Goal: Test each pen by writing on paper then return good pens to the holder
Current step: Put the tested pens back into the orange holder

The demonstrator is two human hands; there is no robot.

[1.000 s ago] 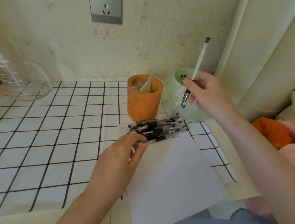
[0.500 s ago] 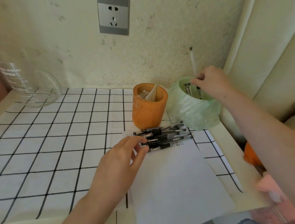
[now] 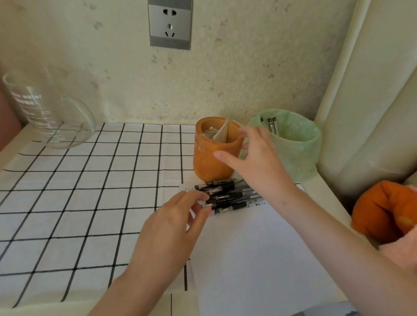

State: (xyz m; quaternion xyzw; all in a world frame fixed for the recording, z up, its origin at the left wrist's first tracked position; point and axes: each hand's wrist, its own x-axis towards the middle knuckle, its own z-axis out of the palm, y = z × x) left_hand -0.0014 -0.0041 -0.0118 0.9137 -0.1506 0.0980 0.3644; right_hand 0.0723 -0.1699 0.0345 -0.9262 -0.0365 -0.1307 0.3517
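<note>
A pile of several black pens (image 3: 226, 196) lies across the top of a white sheet of paper (image 3: 255, 261). Faint scribbles mark the paper's top edge. My left hand (image 3: 168, 230) rests on the checked cloth with its fingertips touching the left ends of the pens. My right hand (image 3: 255, 159) hovers empty with fingers spread, above the pens and in front of the orange cup (image 3: 208, 157). The pale green holder (image 3: 299, 148) behind it has pens standing inside.
A glass measuring jug (image 3: 46, 110) stands at the back left on the black-gridded white cloth (image 3: 76, 203). A wall socket (image 3: 170, 20) is above. An orange cushion (image 3: 391, 208) and pink fabric lie at the right, beside a cream curtain.
My right hand dropped the pen into the green holder, let go, and came back left and down toward the pile. My left hand stayed at the pens.
</note>
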